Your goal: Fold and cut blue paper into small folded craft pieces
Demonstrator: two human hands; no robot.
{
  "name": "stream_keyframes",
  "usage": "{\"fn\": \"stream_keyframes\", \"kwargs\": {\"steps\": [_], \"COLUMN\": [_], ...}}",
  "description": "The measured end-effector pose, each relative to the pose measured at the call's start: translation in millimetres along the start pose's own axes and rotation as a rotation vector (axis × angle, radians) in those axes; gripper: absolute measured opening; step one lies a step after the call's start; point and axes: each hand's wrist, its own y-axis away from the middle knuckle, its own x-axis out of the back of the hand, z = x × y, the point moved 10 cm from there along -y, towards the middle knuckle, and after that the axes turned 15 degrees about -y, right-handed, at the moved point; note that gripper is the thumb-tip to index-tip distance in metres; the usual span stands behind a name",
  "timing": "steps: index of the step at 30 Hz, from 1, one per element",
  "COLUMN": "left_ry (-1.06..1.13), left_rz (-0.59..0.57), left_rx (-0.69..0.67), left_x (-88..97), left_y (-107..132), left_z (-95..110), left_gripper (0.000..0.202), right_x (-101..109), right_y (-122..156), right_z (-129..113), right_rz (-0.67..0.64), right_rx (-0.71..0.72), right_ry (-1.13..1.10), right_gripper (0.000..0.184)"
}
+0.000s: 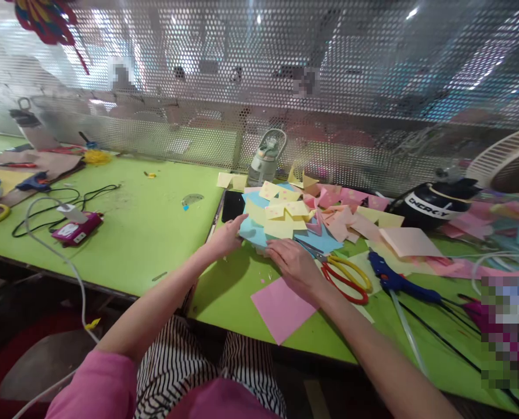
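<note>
A light blue sheet of paper (pixel 253 231) lies at the front of a paper heap, with yellow folded paper pieces (pixel 279 227) on top of it. My left hand (pixel 228 237) grips its left edge, fingers partly hidden under the sheet. At the sheet's lower edge, the bent fingers of my right hand (pixel 292 263) hold it. A pink paper square (pixel 281 308) lies on the table below my right hand. Scissors (pixel 347 276) with red and yellow handles rest just right of that hand. Beside my left fingertips is a black phone (pixel 233 206).
A blue glue gun (pixel 399 282) with cables lies at right, near a black bottle (pixel 434 203) and a fan (pixel 510 157). A clear bottle (pixel 266 157) stands behind the papers against a perforated metal screen (pixel 189 137). At left, a purple power socket (pixel 77 228) trails cords.
</note>
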Motion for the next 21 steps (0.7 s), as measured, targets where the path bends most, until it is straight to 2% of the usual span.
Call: {"fn": "stream_keyframes", "kwargs": {"steps": [3, 9, 13, 18, 21], "left_ry": [-0.075, -0.156, -0.167, -0.136, -0.097], "left_rz": [-0.047, -0.069, -0.044, 0.014, 0.061], "left_rx": [-0.023, -0.061, -0.093, -0.108, -0.101], "left_x": [-2.5, -2.5, 1.2, 5.5, 12.8], "left_y": [-3.8, -8.0, 7.5, 34.6, 52.5], "left_z": [1.2, 17.0, 27.5, 35.3, 31.6], "left_gripper": [0.032, 0.031, 0.019, 0.027, 0.027], "right_x": [4.3, 11.6, 18.0, 25.0, 31.9], "right_y": [-3.9, -16.1, -30.1, -50.5, -61.1], "right_z": [15.3, 51.2, 65.4, 77.9, 78.6], "right_rz": [-0.027, -0.107, -0.075, -0.030, -0.037], "right_rx": [-0.082, -0.332, -0.448, -0.612, -0.685], "right_ry": [-0.001, -0.018, -0.012, 0.063, 0.106], "right_gripper": [0.030, 0.034, 0.034, 0.035, 0.037]}}
